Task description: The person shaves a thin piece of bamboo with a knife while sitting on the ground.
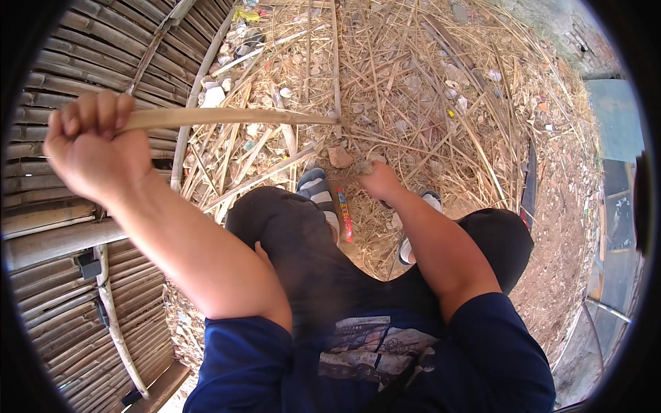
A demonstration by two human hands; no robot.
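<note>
My left hand is raised at the left and shut on one end of a thin bamboo strip, which runs to the right at about chest height over the ground. My right hand reaches down between my feet and is closed on a small stone or lump at the ground. I sit or squat with dark trousers over my knees. My feet in grey striped sandals rest on dry straw.
A wall of split bamboo slats stands along the left. Dry stalks and litter cover the ground ahead. A small red packet lies between my feet. A dark curved blade lies at the right.
</note>
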